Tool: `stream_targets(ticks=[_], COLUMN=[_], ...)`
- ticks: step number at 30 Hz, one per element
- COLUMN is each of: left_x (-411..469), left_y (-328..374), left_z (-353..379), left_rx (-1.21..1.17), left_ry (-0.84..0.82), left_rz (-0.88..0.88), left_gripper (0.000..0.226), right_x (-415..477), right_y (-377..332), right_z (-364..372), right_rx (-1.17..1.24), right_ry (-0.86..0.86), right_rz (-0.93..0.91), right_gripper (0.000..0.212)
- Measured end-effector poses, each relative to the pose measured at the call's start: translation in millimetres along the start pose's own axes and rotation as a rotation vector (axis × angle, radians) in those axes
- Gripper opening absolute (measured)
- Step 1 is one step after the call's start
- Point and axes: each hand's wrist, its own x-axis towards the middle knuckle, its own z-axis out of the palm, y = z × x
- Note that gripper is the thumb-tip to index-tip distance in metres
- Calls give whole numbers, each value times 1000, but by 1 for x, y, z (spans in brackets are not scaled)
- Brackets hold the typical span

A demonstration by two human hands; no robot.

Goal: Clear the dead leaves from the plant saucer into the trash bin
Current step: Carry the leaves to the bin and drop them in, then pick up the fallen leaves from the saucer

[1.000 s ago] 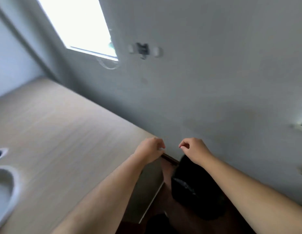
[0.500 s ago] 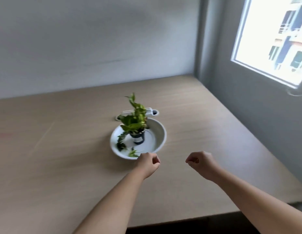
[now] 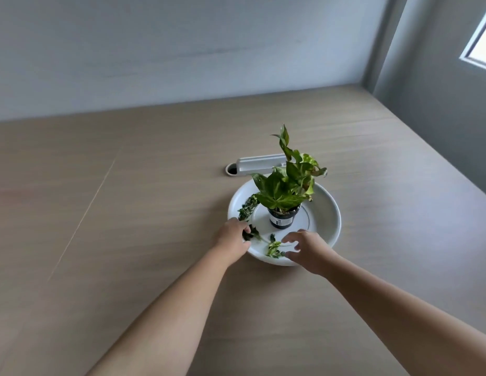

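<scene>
A white round saucer (image 3: 327, 210) sits on the wooden table, with a small green potted plant (image 3: 286, 185) in a black pot at its middle. Dead leaves lie along the saucer's left and front: a dark strip (image 3: 247, 207), a dark clump (image 3: 251, 234) and a yellow-green piece (image 3: 274, 248). My left hand (image 3: 232, 236) rests on the saucer's left rim, its fingers pinched around the dark clump. At the front rim my right hand (image 3: 308, 248) hovers with fingers spread, just right of the yellow-green piece. The trash bin is out of view.
A white cable-port cover (image 3: 259, 164) with a round hole (image 3: 231, 169) lies just behind the saucer. The wooden table (image 3: 128, 213) meets a grey wall at the back and right. A window (image 3: 480, 44) is at the upper right.
The view swung from the bin beside the table back to the saucer. Both hands moved forward from closed fists to the saucer; the left closed on a leaf clump, the right opened.
</scene>
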Motion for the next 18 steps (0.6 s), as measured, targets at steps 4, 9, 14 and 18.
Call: stream_targets(ticks=[4,9,14,18], left_x=[27,47,56,58], left_y=[-2,-1,2,-2], left_z=[11,21,25,33], left_rx=[117,247,311,227], left_ry=[-73,-121,-98,-15], left_rz=[24,61,58,79], left_gripper=[44,46,27,16], right_x=[23,42,51,55], right_y=[-10,-12,-10,-5], right_z=[15,34,38,40], right_rx=[-54,-142,-188,-192], right_ry=[-21,34,-8,-23], right_rz=[4,1,-80,-150], right_gripper=[43,54,33,25])
